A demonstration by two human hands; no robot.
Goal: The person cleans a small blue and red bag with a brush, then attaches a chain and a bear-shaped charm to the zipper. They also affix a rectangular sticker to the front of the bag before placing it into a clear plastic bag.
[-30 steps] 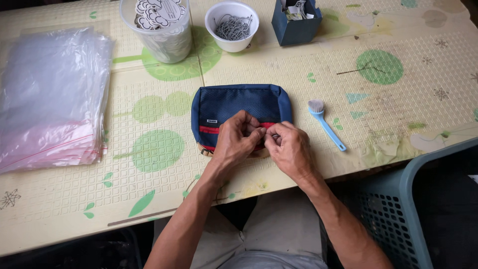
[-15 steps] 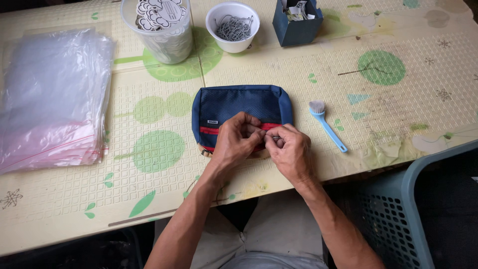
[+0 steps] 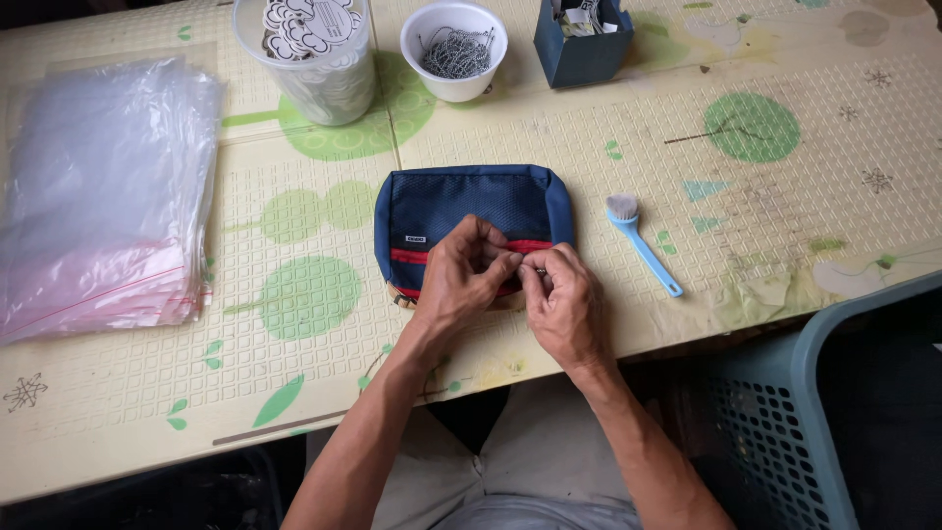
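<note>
Head view looked straight down on a pale yellow worktop [image 3: 805, 196] patterned with green circles. A navy pouch [image 3: 471, 201] with red zip lines lay flat near the middle of it, close to the person's edge. Both hands rested on the pouch's lower half. The left hand [image 3: 461, 280] was curled, fingertips drawn together in a pinch at the red zip. The right hand [image 3: 564, 299] met it from the 3 o'clock side, thumb and forefinger pressed together on something very small at the same spot; what that was, I could not tell. The fingertips of the two hands touched one another.

At 3 o'clock from the pouch, just beside it, lay a small light-blue brush [image 3: 643, 245], bristle head away from the person, handle slanting toward 5 o'clock. At 12 o'clock stood a white bowl [image 3: 453, 49] of thin metal pieces. At 11 o'clock was a clear tub [image 3: 314, 69] filled with white printed tags, and at 1 o'clock a dark blue box [image 3: 581, 44] with scraps inside. Well apart at 9 o'clock sat a stack of clear plastic bags [image 3: 98, 196] with red seal strips. A grey-blue slotted crate [image 3: 834, 412] stood off the worktop's edge at 4 o'clock.
</note>
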